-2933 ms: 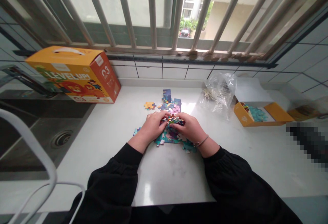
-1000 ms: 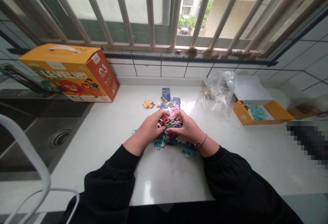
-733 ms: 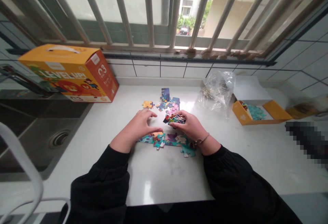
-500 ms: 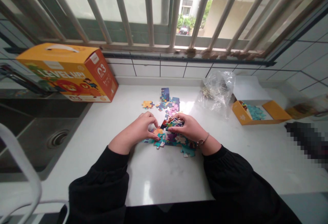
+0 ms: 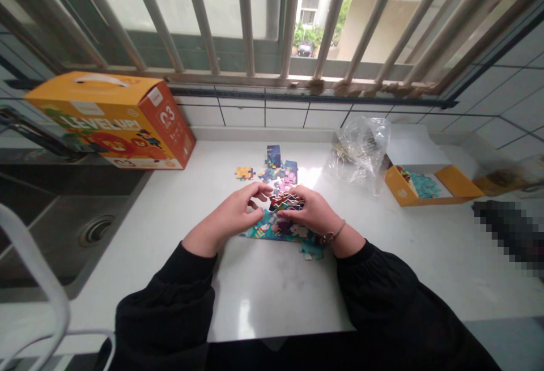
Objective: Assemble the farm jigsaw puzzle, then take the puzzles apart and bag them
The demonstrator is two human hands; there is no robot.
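My right hand (image 5: 313, 212) grips a small stack of jigsaw puzzle pieces (image 5: 285, 202) between thumb and fingers, above the table. To the left of the stack, my left hand (image 5: 238, 209) is curved with thumb and fingers apart; I see nothing between them, and its fingertips come close to the stack. Below both hands lies a partly joined, mostly teal section of puzzle (image 5: 266, 228). One loose teal piece (image 5: 311, 250) sits at its lower right. Farther back are joined purple and pink pieces (image 5: 289, 174), a dark blue piece (image 5: 273, 156) and a yellow piece (image 5: 244, 173).
An orange puzzle box (image 5: 110, 122) stands at the left beside the sink (image 5: 72, 269). A clear plastic bag (image 5: 361, 156) and an open yellow tray (image 5: 406, 194) with teal pieces are at the right. A white cable (image 5: 46, 269) crosses the left front.
The orange-and-teal piece that was at my left fingertips is no longer there. My left hand has risen slightly toward the stack, its fingers wider apart. My right hand keeps the stack.
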